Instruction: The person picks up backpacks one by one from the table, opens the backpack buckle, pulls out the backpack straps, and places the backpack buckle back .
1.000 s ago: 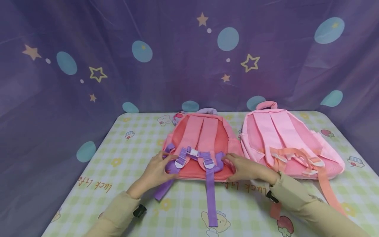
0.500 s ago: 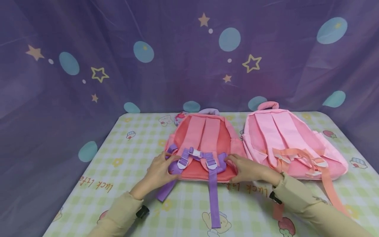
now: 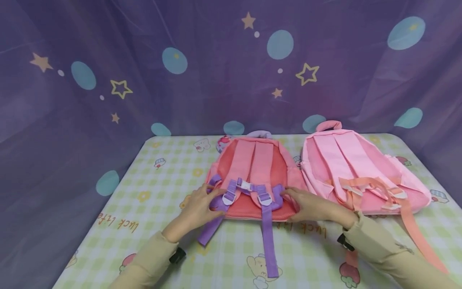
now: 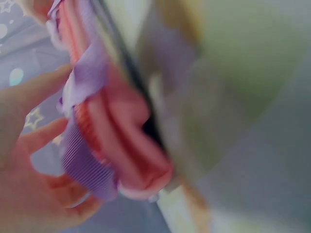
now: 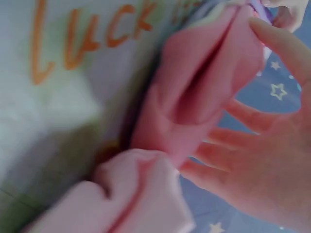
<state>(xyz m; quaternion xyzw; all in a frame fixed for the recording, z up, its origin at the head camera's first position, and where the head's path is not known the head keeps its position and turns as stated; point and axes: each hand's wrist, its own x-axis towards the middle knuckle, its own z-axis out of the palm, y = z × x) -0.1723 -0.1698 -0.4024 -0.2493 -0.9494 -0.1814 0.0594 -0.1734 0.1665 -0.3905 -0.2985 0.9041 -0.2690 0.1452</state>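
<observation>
A coral backpack (image 3: 260,210) lies back-side up on the table, its purple straps (image 3: 268,241) trailing toward the near edge. A white buckle (image 3: 245,185) joins the straps across the middle. My left hand (image 3: 196,208) touches the bag's lower left corner, thumb at the bottom edge and fingers over the purple webbing (image 4: 87,165). On the lower right corner rests my right hand (image 3: 314,206), its fingers (image 5: 257,116) fairly straight and spread along the bag's side. Just right of it lies a light pink backpack (image 3: 382,204), also back-side up, with orange straps (image 3: 415,233).
A green checked cloth (image 3: 122,241) covers the table. Behind it hangs a purple curtain (image 3: 216,100) with stars and blue ovals. A small patterned item (image 3: 223,142) shows behind the coral backpack's upper left. Both sleeves carry a black wrist device (image 3: 177,255).
The coral backpack has slid a little to the right with both hands on it. The light pink backpack has shifted slightly right too. The hands' hold looks unchanged.
</observation>
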